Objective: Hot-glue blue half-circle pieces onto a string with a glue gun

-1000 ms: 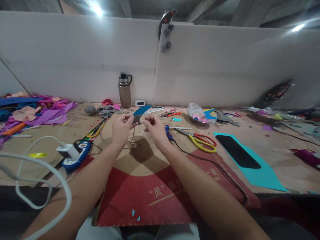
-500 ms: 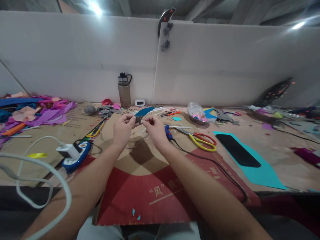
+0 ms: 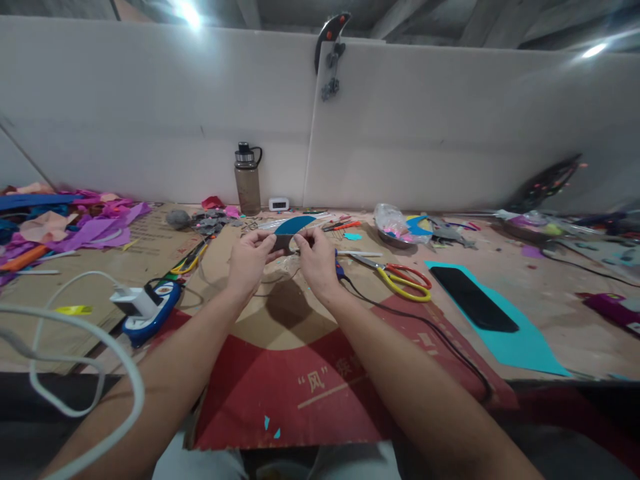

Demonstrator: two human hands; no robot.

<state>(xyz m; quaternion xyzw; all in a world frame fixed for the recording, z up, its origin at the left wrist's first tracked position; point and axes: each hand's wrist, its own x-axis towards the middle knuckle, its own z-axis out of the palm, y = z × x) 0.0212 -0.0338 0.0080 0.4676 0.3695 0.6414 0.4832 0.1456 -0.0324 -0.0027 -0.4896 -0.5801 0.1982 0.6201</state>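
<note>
My left hand [image 3: 251,259] and my right hand [image 3: 316,260] meet above a sheet of red and brown cardboard [image 3: 295,373], fingers pinched on a small dark flat piece [image 3: 280,242] held between them. A thin dark wire hangs from that piece toward the cardboard. Just beyond my fingers lies a blue curved cut-out [image 3: 294,225]. A blue-handled tool [image 3: 339,268] with a black cord lies beside my right wrist.
Yellow and red scissors [image 3: 403,278] lie right of my hands, then a black shape on a teal sheet [image 3: 520,337]. A water bottle [image 3: 247,177] stands by the white wall. Purple and pink scraps [image 3: 70,227] pile at left; a white charger on a power strip [image 3: 145,307] sits near.
My hands have drawn closer together and the small dark piece now shows between my fingertips. The view shifted slightly; nothing else on the table moved.
</note>
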